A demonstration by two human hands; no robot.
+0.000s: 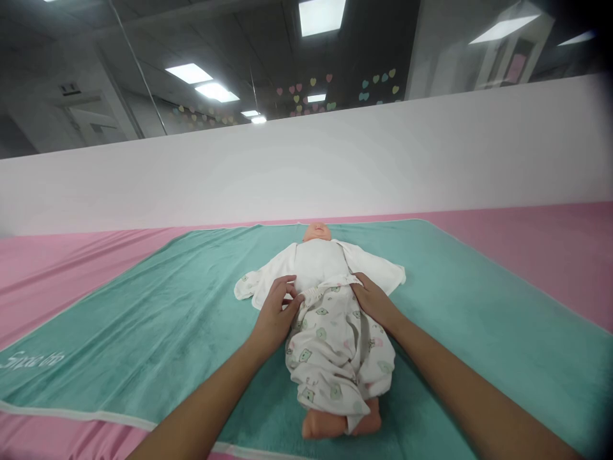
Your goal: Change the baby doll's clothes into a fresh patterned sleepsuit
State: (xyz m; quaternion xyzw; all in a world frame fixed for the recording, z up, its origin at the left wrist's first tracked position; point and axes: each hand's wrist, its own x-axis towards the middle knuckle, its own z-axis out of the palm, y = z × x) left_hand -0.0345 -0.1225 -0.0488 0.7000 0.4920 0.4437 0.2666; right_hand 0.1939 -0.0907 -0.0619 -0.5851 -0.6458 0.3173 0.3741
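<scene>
The baby doll [318, 255] lies face up mid-towel [167, 319]. The left hand [276, 310] pinches the trousers' waistband [322, 291] in a closed grip. The right hand [372, 299] rests on its right side, its grip possibly closed, though I cannot tell. Even, level pulls on both sides should avoid bunching.

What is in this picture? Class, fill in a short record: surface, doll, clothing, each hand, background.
surface: teal towel spread over a pink sheet
doll: lies on its back on the towel, head away from the camera, feet bare
clothing: white top; printed trousers
left hand: pinches the trousers' waistband
right hand: lies at the other side of the waistband; grip unclear
background: white wall
</scene>
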